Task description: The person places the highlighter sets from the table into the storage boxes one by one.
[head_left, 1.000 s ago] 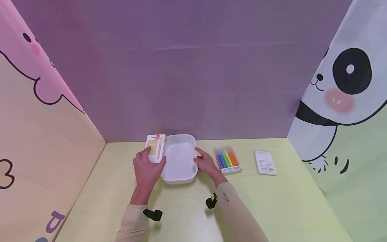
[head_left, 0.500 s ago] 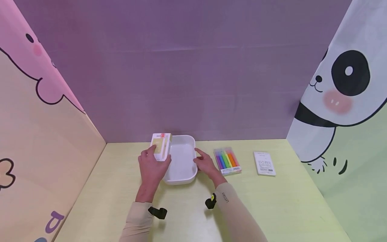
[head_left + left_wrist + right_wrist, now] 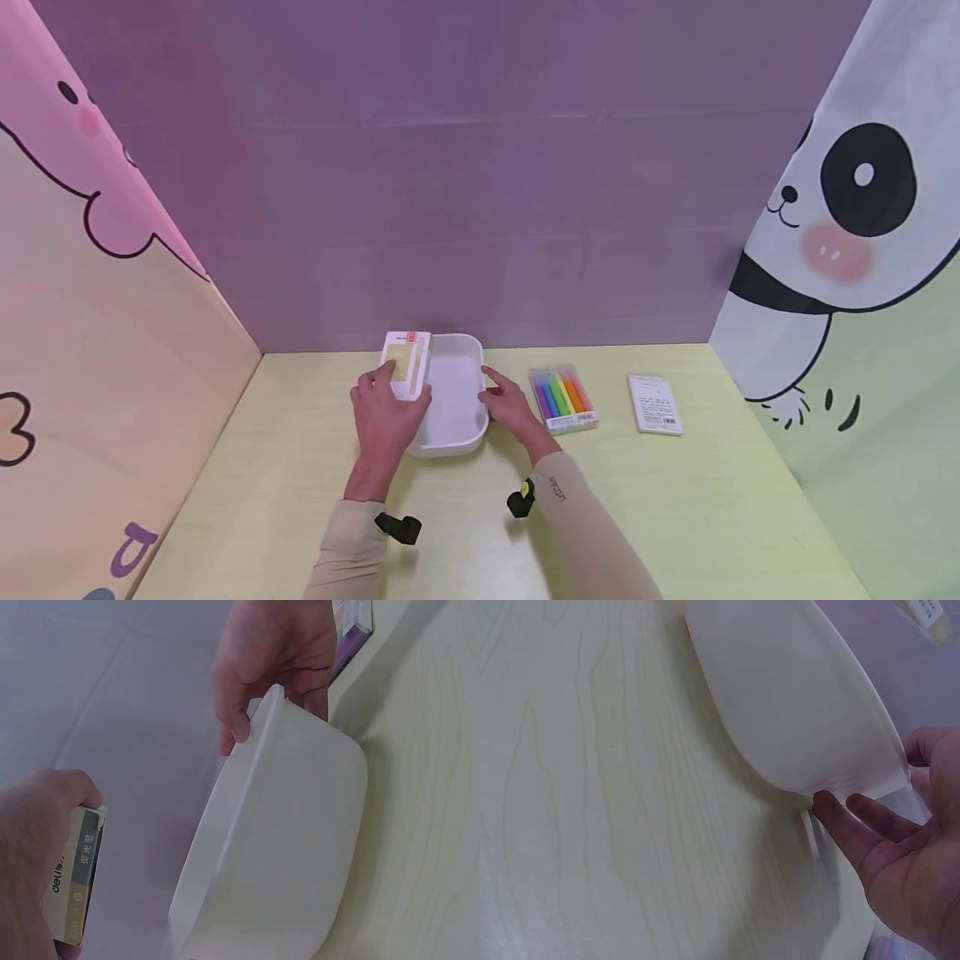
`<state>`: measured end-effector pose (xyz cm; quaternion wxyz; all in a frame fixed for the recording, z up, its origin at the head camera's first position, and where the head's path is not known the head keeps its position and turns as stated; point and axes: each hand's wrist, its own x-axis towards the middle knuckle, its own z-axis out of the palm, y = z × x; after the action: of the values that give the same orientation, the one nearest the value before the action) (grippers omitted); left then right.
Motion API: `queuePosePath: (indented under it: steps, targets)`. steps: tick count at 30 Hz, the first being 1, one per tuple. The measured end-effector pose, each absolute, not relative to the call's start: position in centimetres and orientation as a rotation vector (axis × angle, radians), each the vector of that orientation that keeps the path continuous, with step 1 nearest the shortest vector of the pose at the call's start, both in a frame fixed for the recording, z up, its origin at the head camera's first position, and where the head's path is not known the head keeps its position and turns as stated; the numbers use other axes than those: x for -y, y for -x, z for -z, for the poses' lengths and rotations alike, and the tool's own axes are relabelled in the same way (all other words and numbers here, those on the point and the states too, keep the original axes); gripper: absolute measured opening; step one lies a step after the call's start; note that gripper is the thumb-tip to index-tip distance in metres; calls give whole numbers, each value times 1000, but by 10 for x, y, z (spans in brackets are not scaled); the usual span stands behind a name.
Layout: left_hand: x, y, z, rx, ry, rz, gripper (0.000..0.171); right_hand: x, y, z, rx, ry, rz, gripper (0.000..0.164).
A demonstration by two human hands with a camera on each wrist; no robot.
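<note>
My left hand [image 3: 386, 421] grips a white and tan highlighter box [image 3: 407, 367] between thumb and fingers. In the head view the box overlaps the left rim of a white plastic bin [image 3: 450, 433]. The left wrist view shows the end of the highlighter box [image 3: 75, 874] with dark lettering, held above the level of the bin's rim and apart from it. My right hand [image 3: 510, 404] holds the right side of the bin, thumb over the rim and fingers against the outer wall. In the right wrist view its fingers [image 3: 847, 825] touch the bin's wall [image 3: 795, 697].
Right of the bin lies a clear case of coloured markers [image 3: 564, 400], close to my right wrist. Farther right is a flat white printed packet [image 3: 656, 404]. A purple backdrop [image 3: 480, 208] rises behind the pale table [image 3: 735, 500], with printed side panels left and right.
My left hand has carried the highlighter box rightward, from beside the bin to over its left rim. The right hand has stayed on the bin, which has hardly moved.
</note>
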<state>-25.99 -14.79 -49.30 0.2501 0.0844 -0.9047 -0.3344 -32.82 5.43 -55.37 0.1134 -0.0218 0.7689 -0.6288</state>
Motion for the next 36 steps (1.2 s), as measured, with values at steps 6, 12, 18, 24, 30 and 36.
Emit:
queuePosePath:
  steps: [6,12,18,24,30,36]
  targets:
    - [144,261,495,2483,-234,900,72,-55,328,553,-2265,57,1838,55]
    - [141,261,498,2486,-234,908,72,-54,329,554,-2274,48,1819,55]
    - [135,262,503,2500,-214,893,72,-54,329,555,-2273,57,1819,56]
    - [131,264,506,2499,-202,885,73,-54,330,554,-2281,62,1825,55]
    - [128,262,510,2512,-205,881,71,-54,328,554,-2310,51,1805,55]
    - [128,262,514,2525,-206,861,71,-53,329,555,-2312,77,1821,55]
